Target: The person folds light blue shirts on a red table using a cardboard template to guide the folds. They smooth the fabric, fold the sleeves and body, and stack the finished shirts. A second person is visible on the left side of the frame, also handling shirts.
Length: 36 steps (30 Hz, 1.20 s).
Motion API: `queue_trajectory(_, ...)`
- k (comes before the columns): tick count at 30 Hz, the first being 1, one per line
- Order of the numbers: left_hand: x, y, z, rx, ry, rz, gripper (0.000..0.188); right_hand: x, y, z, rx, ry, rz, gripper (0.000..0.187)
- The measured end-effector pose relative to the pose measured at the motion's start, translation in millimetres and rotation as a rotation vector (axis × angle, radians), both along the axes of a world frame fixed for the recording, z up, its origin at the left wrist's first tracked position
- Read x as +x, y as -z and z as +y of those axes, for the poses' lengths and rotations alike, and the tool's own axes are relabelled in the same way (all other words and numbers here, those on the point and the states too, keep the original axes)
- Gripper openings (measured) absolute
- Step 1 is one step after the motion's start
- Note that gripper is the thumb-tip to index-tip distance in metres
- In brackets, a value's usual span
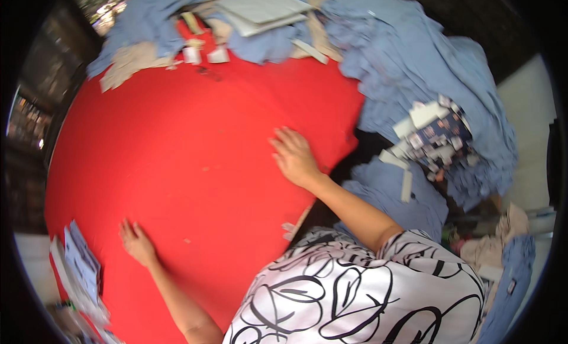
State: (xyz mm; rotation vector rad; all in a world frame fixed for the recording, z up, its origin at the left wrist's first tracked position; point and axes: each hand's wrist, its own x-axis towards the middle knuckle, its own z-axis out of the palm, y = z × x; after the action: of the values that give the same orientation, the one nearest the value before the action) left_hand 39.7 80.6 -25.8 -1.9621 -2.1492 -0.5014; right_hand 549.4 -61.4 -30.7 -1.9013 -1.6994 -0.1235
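Observation:
A wide red cloth (177,149) is spread over the work surface before me. My left hand (138,244) lies on its near left part, fingers stretched out, holding nothing. Farther off and to the right, my right hand (294,159) rests flat on the same cloth with its fingers apart. Small pale scraps and specks dot the cloth between the hands. Near its far edge is a small dark object (208,73) too blurred to name, beside a red piece with white tags (204,48).
Light blue garments (408,54) are heaped at the far right, with a pile of small labels and tags (441,134) on them. White folded sheets (263,10) lie on blue cloth at the back. A folded blue piece (81,261) sits at the near left edge.

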Motion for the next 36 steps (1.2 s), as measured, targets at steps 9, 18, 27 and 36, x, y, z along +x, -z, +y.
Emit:
queue_trajectory(9,-9,4,5,-0.038,-0.013,0.045,0.052,119,-80,-85,0.331,0.294,0.307,0.022)
queue_trajectory(18,-10,1,0,-0.020,0.006,0.000,0.050,308,-219,-178,0.620,0.912,-0.471,0.027)
queue_trajectory(27,4,-3,3,-0.018,-0.021,-0.006,0.048,445,-275,-227,0.045,1.423,-0.389,0.030)
queue_trajectory(36,1,4,10,-0.042,-0.015,-0.103,0.046,385,-335,-187,0.534,1.183,-0.263,0.027)
